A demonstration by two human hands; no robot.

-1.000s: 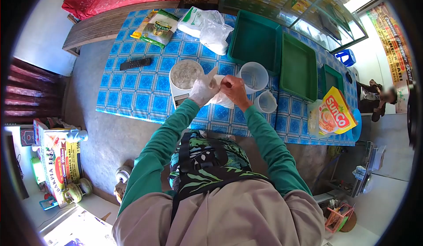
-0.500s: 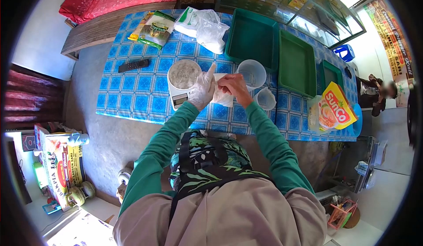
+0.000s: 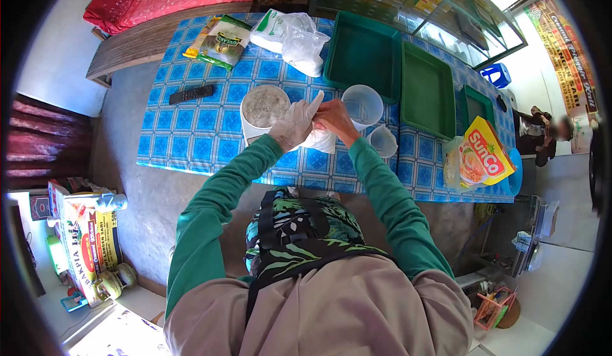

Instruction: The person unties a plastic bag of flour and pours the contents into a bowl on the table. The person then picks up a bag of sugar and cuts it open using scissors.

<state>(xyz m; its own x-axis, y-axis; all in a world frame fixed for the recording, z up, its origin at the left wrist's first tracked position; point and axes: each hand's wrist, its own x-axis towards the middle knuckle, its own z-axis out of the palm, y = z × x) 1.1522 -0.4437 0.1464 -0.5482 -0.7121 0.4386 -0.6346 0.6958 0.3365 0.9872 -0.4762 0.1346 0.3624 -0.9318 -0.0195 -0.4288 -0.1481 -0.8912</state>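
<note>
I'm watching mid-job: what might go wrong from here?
The thin glove on the left hand might tear if the right hand, whose fingers are at it, pulls hard. The left hand is right by the scale, so a slip could jolt it. The right hand, close beside the larger clear container, might knock that.

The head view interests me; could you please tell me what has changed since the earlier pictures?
The gloved left hand and bare right hand moved slightly forward, the left sleeve covering more of the scale. No new grip or release is clear. The remote, green trays and clear containers stayed put.
</note>
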